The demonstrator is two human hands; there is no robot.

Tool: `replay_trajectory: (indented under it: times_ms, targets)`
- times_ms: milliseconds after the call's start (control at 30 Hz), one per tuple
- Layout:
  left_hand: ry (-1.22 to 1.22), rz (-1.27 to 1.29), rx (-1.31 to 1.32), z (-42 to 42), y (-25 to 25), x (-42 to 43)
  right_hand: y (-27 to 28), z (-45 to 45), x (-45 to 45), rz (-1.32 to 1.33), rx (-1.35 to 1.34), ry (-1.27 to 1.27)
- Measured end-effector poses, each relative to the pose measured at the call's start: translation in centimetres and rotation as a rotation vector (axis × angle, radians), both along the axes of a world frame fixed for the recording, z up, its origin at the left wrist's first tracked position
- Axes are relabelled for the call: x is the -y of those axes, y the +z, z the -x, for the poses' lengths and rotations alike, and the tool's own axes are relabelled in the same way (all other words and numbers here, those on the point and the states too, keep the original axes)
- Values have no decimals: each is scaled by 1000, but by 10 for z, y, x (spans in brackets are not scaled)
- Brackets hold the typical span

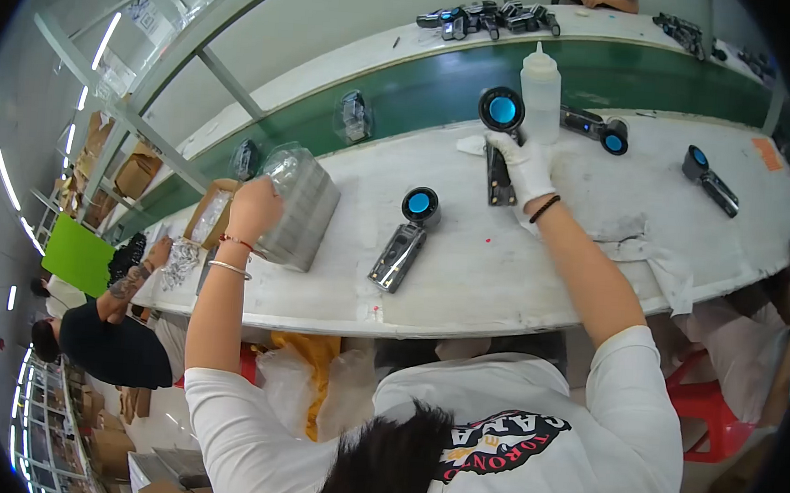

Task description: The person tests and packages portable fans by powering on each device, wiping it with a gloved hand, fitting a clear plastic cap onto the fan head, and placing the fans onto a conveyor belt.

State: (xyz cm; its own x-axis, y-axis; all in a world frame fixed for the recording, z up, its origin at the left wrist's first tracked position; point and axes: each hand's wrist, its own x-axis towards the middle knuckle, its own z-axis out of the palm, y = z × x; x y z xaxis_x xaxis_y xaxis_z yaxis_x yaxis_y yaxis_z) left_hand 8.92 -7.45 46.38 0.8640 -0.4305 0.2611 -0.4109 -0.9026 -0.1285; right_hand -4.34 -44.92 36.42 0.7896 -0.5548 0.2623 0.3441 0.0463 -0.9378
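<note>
My left hand [257,208] is bare and closed, with its fingers curled at the near left side of a tall stack of clear plastic trays [301,212]. What its fingertips grip is hidden. In a white glove, my right hand [526,169] is wrapped around the handle of a black handheld fan [503,109] with a blue centre, its round head up. Just behind that fan stands a clear squeeze bottle [540,96]. A second handheld fan [401,247] lies on the white table [336,297] between my hands.
More handheld fans lie at the right, one by the bottle [596,128] and one farther out [713,182]. Beyond runs a green conveyor belt [424,93] carrying a wrapped fan [355,117]. A small cardboard box [211,213] sits left. Another person [109,341] works at the left.
</note>
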Motion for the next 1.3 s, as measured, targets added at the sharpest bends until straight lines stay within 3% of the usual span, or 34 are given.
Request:
replay_trajectory:
  times_ms: [133,200,300,333,400,467,533,567,633,733,767,867,967,1100,1167,1200,1300]
  targets:
    - [-36,11,184,10,28,8,-20,9,-7,-170,-201,95]
    - [-182,150,440,32,45,26,-21,14,-2,-233,-229,88]
    - [-404,106,606,72,50,61,-26,11,4,-343,-279,114]
    - [-533,145,531,74,37,69,-23,13,3,-355,-270,119]
    - [-674,236,107,93,7,88,-17,16,-2,-303,-230,80]
    - [-737,376,-743,102,-33,100,-22,14,0,-247,-213,78]
    - [-896,250,-853,108,-57,95,-23,14,1,-131,-228,48]
    - [-835,357,-909,108,-57,91,-24,14,2,-48,-225,22]
    - [-772,420,-776,122,-48,77,-2,30,-2,-24,-249,62]
    - [-771,111,-623,136,-52,73,2,31,-4,84,-271,57]
    - [-748,-38,-460,136,-59,77,-4,24,-5,43,-227,67]
    - [-731,6,-443,111,-64,98,-25,-1,-10,16,8,-21]
    - [-792,96,-311,49,-85,134,-26,-2,-9,197,68,-94]
    - [-700,91,-45,-18,-100,192,-24,2,-7,-48,16,59]
    - [-664,230,126,-17,-101,214,-32,-4,-7,29,49,-20]
    - [-766,348,119,-12,-104,218,-34,-5,-7,100,79,-83]
    - [-756,710,-522,29,-115,212,-20,5,-8,112,60,-74]
